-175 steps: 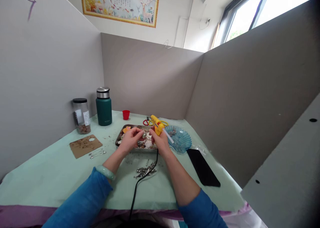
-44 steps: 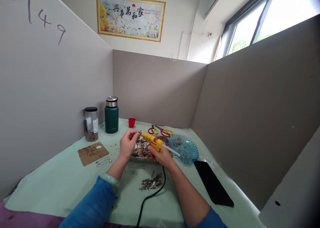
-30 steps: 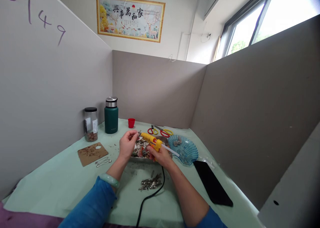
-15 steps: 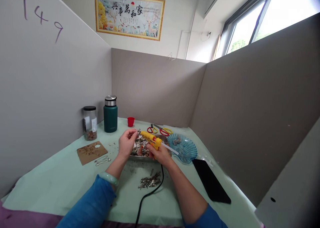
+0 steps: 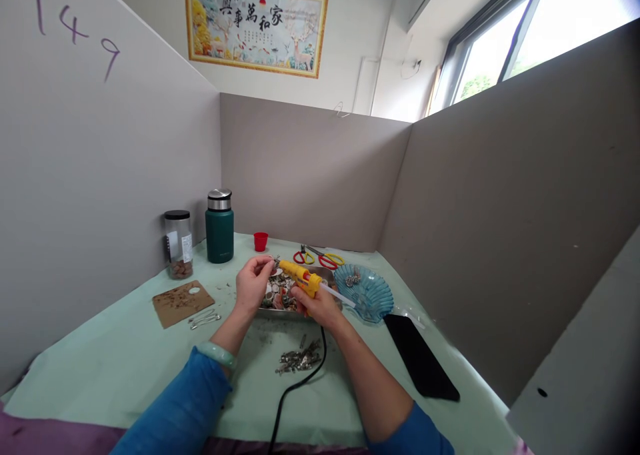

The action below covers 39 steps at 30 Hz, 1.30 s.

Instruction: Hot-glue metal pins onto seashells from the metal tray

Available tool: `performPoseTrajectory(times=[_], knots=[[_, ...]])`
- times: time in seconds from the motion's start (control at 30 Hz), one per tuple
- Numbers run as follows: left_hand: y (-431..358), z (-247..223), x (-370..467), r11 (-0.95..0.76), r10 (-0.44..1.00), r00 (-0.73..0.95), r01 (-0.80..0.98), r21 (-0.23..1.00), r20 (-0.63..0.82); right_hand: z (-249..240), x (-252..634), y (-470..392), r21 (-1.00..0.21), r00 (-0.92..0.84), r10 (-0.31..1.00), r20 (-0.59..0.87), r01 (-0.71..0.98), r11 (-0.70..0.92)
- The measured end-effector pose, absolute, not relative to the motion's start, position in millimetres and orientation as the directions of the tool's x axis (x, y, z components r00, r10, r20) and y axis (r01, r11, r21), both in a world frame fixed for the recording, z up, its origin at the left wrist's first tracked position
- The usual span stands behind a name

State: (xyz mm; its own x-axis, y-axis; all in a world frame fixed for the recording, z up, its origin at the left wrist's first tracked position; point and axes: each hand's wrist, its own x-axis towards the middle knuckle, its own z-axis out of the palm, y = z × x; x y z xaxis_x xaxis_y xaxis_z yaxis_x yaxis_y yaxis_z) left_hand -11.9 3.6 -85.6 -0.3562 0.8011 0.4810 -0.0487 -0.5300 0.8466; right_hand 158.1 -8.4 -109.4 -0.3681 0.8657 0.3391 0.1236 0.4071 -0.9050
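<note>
My right hand (image 5: 319, 305) is wrapped round a yellow glue gun (image 5: 301, 277), with a white glue stick out of its back end. Its nozzle points left at a small metal piece (image 5: 277, 262) pinched in the fingertips of my left hand (image 5: 253, 282); whether they touch is too small to tell. Beneath both hands lies a metal tray (image 5: 280, 314) of mixed small pieces. A black cord (image 5: 286, 394) runs from the gun toward the front edge. Nearer me is a pile of small metal clips (image 5: 300, 359) on the green cloth.
Left: a brown card (image 5: 183, 303), metal pins (image 5: 204, 319), a jar (image 5: 179, 245) and a green bottle (image 5: 219, 228). Behind: a red cup (image 5: 261, 242) and scissors (image 5: 327, 260). Right: a blue shell-shaped dish (image 5: 370, 295) and a black flat object (image 5: 421, 358). Partitions (image 5: 310, 175) enclose the table.
The whole view has shifted slightly. Both hands keep nearly the same pose, with the glue gun still beside the small metal piece.
</note>
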Motion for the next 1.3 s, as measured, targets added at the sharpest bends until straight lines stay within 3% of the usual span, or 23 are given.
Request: performPoseTrajectory(times=[1.3], knots=[[5.5,-87.3,-13.1,-0.515,0.821,-0.337,-0.092,0.852,0.46,-108.2,157.6,-9.6,-0.899,-0.351,0.866,0.356,0.124,0.42]])
